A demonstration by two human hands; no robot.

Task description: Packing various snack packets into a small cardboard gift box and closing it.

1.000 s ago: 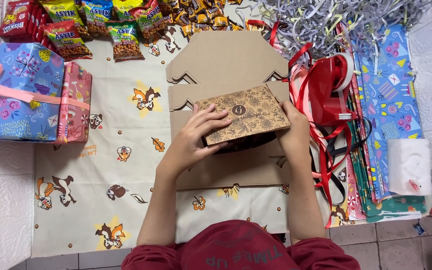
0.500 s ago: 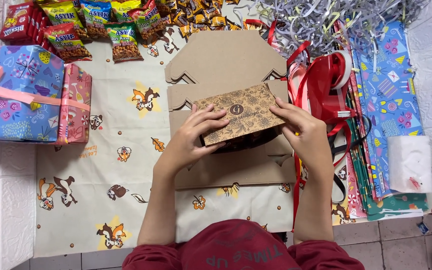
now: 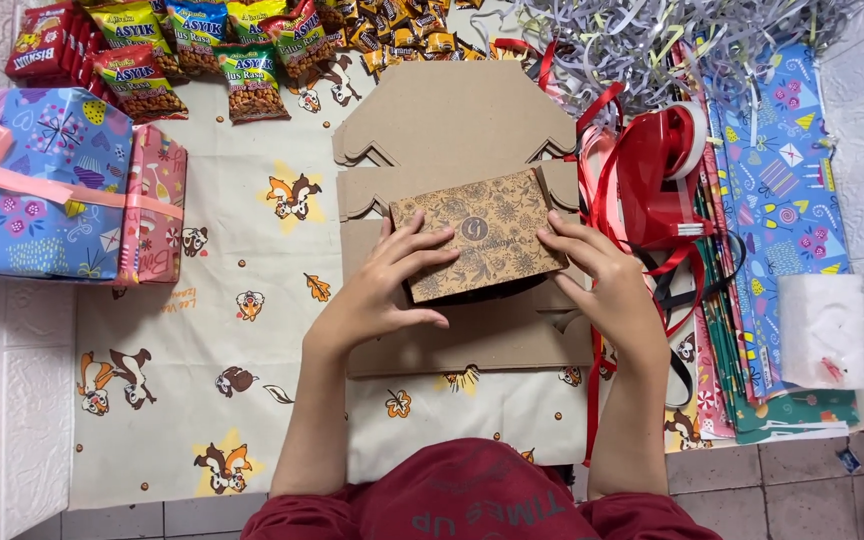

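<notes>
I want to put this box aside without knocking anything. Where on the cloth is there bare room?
Free: the cartoon-print cloth between the wrapped blue gift and the flat cardboard stack, down to its near edge. Crowded: the far edge with snack packets, the far-right shredded paper, and the side by the tape dispenser and ribbons.

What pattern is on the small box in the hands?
Dark floral print on brown card, on the box; head view.

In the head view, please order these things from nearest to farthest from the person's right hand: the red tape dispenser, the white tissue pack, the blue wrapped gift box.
From the right hand:
1. Red tape dispenser, just up and to its right.
2. White tissue pack, at the far right edge.
3. Blue wrapped gift box, far left, beyond the left hand.
</notes>
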